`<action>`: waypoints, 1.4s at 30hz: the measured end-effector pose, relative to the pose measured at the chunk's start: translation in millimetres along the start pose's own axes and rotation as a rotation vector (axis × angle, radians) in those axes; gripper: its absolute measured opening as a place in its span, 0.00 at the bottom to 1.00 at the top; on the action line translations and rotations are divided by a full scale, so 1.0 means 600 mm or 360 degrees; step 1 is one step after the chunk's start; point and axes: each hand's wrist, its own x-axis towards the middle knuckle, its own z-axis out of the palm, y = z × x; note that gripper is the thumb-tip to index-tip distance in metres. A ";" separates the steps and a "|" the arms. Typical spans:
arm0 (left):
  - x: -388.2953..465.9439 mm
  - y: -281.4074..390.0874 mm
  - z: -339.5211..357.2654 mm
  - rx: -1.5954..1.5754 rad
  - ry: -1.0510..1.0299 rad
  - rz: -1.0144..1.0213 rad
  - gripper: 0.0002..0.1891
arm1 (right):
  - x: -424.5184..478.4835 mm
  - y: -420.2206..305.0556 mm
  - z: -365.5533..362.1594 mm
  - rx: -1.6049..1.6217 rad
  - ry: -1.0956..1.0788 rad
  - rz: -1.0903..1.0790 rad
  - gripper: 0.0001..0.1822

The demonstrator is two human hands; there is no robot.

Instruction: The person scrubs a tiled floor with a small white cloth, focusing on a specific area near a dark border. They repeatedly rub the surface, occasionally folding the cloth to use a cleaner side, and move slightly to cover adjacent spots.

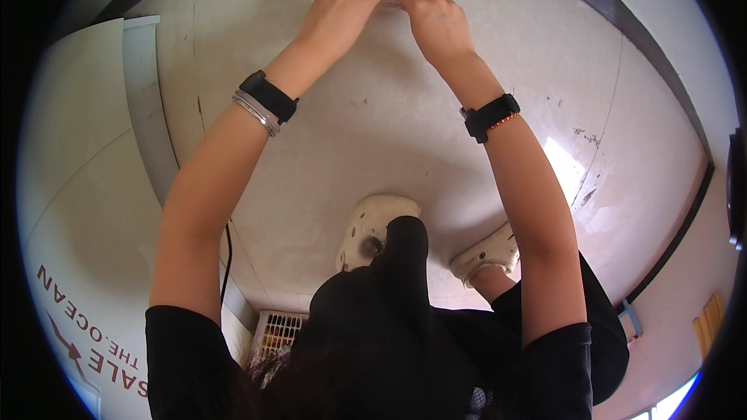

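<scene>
Both my hands are at the top of the view, stretched out over the pale tiled floor [373, 146]. The fingers of my left hand [341, 11] are bent and blurred, so what they hold cannot be made out. Close beside it, my right hand [437, 20] has its fingers curled down, their tips partly hidden. Between the fingertips shows a small pale, perhaps clear, thing [392, 4], too blurred to name. A black strap [268, 96] and bracelets circle my left wrist. My right wrist wears another black strap [491, 116] with a red beaded band.
Below me are two cream clogs [373, 227] on my feet. To the left rises a white panel [76, 186] with writing, and a black cable [227, 262] runs beside it. A white slatted basket [280, 326] stands near my left leg. Dark skirting [636, 17] edges the floor.
</scene>
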 end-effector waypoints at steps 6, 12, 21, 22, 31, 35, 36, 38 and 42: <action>-0.091 0.030 -0.009 -0.0184 -0.0070 -0.0017 0.18 | -0.078 -0.048 0.011 -0.0047 0.0122 -0.0118 0.15; -0.223 0.133 -0.044 -0.0232 -0.0183 -0.0052 0.17 | -0.213 -0.122 -0.016 0.0051 -0.0039 -0.0158 0.15; -0.192 0.105 -0.039 -0.0339 -0.0150 -0.0151 0.16 | -0.172 -0.104 -0.002 0.0111 0.0035 -0.0141 0.13; -0.168 0.088 -0.034 -0.0345 -0.0100 -0.0163 0.16 | -0.147 -0.094 0.002 0.0076 0.0097 -0.0137 0.13; -0.167 0.106 -0.020 -0.0260 -0.0052 -0.0163 0.17 | -0.155 -0.085 -0.009 0.0006 -0.0011 -0.0088 0.16; -0.259 0.180 -0.040 -0.0276 -0.0281 -0.0147 0.19 | -0.254 -0.124 -0.037 0.0140 -0.0213 -0.0103 0.19; -0.261 0.187 -0.042 -0.0298 -0.0320 -0.0140 0.20 | -0.261 -0.125 -0.042 0.0179 -0.0256 -0.0106 0.19; -0.247 0.184 -0.036 -0.0364 -0.0321 -0.0222 0.20 | -0.251 -0.102 -0.045 0.0224 -0.0240 -0.0128 0.19; -0.102 0.133 -0.026 -0.0230 0.0014 -0.0099 0.18 | -0.139 -0.014 -0.061 0.0081 0.0003 -0.0150 0.17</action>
